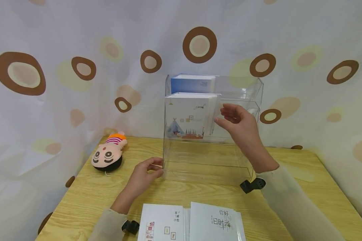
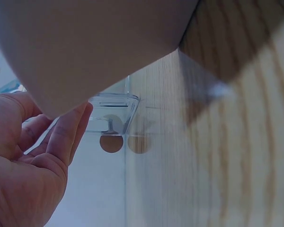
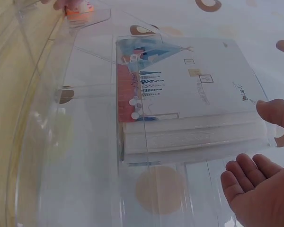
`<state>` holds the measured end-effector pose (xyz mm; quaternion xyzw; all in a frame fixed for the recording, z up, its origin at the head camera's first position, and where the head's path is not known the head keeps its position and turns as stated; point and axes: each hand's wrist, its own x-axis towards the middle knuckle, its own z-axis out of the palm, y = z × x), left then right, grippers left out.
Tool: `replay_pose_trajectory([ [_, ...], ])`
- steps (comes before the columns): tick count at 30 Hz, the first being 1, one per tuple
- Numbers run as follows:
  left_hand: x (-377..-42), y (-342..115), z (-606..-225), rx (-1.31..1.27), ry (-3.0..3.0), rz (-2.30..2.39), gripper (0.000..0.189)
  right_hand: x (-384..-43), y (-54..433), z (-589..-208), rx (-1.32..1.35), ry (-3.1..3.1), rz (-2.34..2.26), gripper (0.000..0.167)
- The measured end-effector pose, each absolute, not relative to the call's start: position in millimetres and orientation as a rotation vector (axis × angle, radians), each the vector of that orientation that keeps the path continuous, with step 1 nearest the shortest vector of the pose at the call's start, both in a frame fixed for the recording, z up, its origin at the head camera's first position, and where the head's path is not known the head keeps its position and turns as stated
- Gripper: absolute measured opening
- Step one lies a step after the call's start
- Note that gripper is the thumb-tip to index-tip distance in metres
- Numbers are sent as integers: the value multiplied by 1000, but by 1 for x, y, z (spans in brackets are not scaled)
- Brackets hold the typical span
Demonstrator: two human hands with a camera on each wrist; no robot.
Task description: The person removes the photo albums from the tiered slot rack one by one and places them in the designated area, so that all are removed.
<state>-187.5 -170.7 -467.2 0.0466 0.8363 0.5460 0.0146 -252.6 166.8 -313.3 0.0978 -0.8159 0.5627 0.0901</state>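
A clear acrylic rack (image 1: 196,172) stands on the table with two thick books in its left part. The front one is a white book (image 1: 184,117) with a tent picture; behind it a blue book (image 1: 190,85) shows its upper part. My right hand (image 1: 241,124) is just right of the white book, fingers loosely bent and holding nothing. In the right wrist view its thumb (image 3: 274,112) is near the book's upper corner; whether it touches cannot be told. My left hand (image 1: 146,174) is at the rack's lower left side, fingertips against it, without gripping.
Two white books, one with small pictures (image 1: 161,221) and one with large lettering (image 1: 211,221), lie at the table's front edge. A plush doll (image 1: 110,152) lies at the left. A patterned sheet (image 1: 181,33) hangs behind the table (image 1: 87,201).
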Motion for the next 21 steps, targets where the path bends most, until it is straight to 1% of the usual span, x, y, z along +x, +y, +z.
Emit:
replay_pose_trajectory([
  [11, -187, -170, -467, 161, 2603, 1698, 42, -275, 158, -311, 239, -2381, 1715, 63],
  [21, -187, -170, -468, 158, 2626, 1687, 42, -283, 153, -305, 281, -2304, 1827, 55],
])
